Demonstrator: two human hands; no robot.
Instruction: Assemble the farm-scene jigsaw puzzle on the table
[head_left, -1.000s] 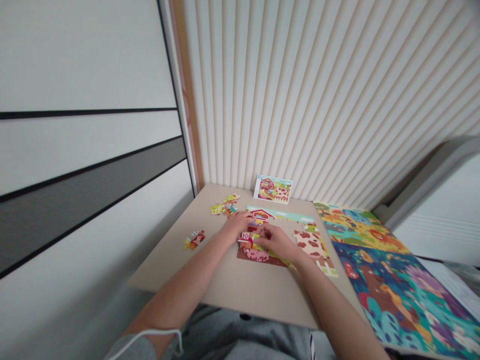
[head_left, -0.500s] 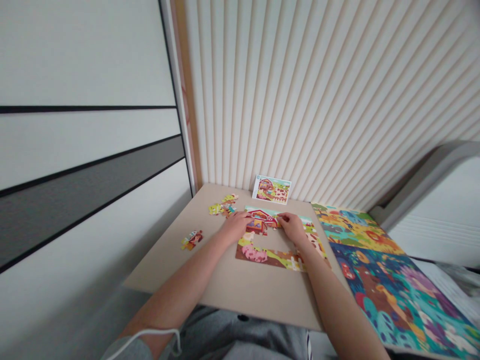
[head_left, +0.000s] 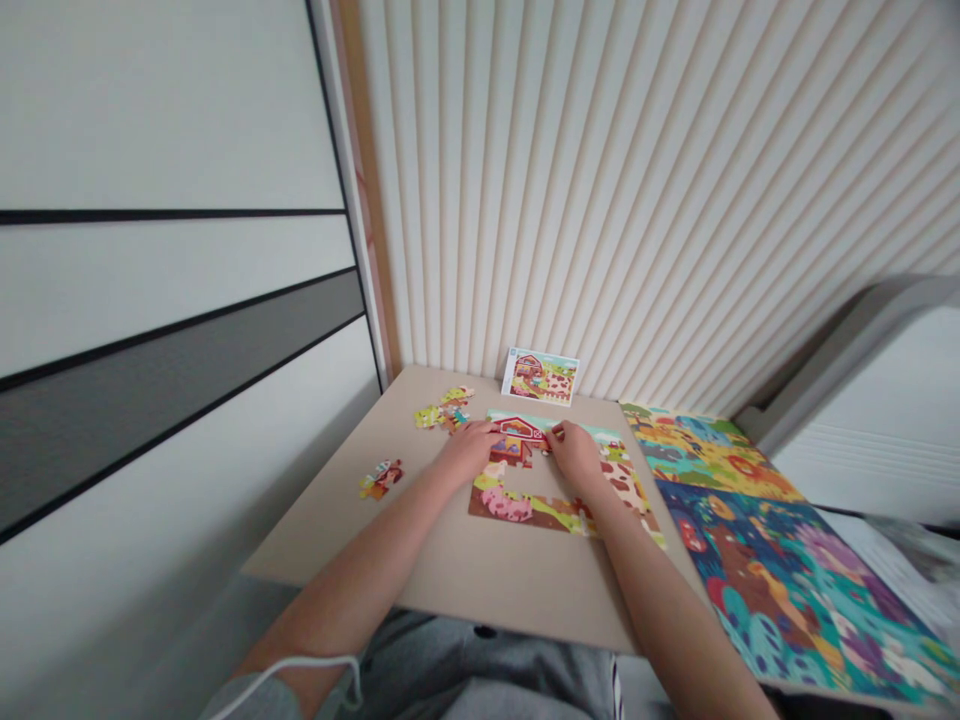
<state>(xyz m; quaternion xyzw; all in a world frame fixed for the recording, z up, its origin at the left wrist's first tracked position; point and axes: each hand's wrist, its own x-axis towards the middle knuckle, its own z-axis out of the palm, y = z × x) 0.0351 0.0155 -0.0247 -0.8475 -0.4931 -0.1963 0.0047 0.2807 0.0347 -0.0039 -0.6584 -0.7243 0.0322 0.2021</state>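
A farm jigsaw puzzle (head_left: 510,505) lies partly joined on the table, with a gap in its middle. Its red barn (head_left: 517,430) is at the upper left and a spotted cow at the right. My left hand (head_left: 471,450) rests at the puzzle's left edge beside the barn, fingers stretched onto it. At the barn's right side, my right hand (head_left: 576,455) pinches a small puzzle piece, mostly hidden by the fingers. Loose puzzle pieces (head_left: 431,415) lie to the upper left, and another small cluster of pieces (head_left: 381,479) sits farther left.
A picture card (head_left: 540,376) of the same farm scene leans against the pleated curtain (head_left: 510,200) behind the table (head_left: 420,570). Two colourful finished puzzles (head_left: 787,570) lie to the right. A white panelled cabinet (head_left: 180,420) stands on the left.
My right hand has moved slightly left, bringing its fingers closer to the barn. My left hand stays at the puzzle's left edge. The view has shifted slightly.
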